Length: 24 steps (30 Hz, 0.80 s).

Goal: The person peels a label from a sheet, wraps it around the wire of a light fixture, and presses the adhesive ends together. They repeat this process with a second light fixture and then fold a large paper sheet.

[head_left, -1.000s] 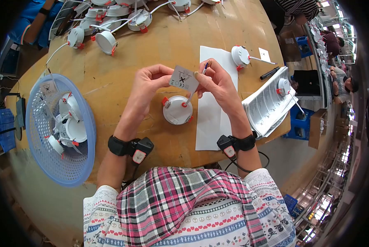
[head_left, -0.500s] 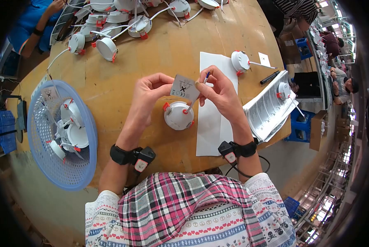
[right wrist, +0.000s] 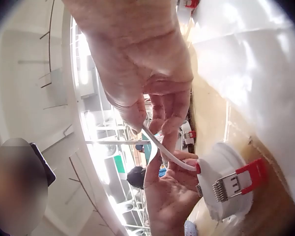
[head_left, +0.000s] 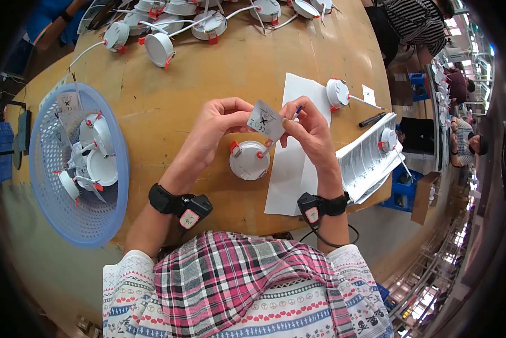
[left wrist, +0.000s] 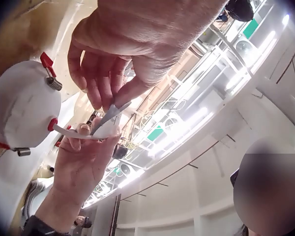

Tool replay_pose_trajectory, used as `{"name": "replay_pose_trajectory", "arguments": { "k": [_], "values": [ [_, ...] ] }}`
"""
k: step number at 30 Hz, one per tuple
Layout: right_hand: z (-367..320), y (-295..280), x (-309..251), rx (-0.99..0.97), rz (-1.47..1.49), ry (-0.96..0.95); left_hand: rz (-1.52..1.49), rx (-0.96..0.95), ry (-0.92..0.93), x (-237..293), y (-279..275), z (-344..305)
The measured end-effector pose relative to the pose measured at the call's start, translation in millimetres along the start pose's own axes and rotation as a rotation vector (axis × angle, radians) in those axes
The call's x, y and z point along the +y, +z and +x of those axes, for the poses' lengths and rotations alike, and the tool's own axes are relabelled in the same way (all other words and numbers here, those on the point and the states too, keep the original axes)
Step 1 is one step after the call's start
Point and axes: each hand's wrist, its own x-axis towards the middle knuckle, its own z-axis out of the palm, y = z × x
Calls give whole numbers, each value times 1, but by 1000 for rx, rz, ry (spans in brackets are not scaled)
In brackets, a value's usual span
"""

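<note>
A small printed label card is pinched at its left edge by the left hand. At the card's right edge the right hand pinches it together with the white cable, whose dark wire end sticks up past the fingers. Below the hands a round white lamp lies on the table, its cable rising from a red grommet. In the left wrist view the card is bent between both hands. The right wrist view shows the cable running from the lamp up to the right hand's fingertips.
A blue basket with several lamps stands at the left. Many lamps lie at the back. White paper, a black marker, a stack of printed sheets and two more lamps are at the right. Other people sit beyond the table.
The head view has shifted slightly. Both hands keep hold of the card, which is tilted a little more than before; the lamp beneath stays on the table.
</note>
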Motion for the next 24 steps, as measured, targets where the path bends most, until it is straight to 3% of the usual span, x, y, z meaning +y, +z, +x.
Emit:
{"name": "replay_pose_trajectory", "arguments": {
  "k": [11,24],
  "values": [
    [1,-2,4,75,27,12,143,50,197,7,15,-8],
    [-1,1,-3,121,-27,67,199,52,201,8,16,-9]
  ]
}}
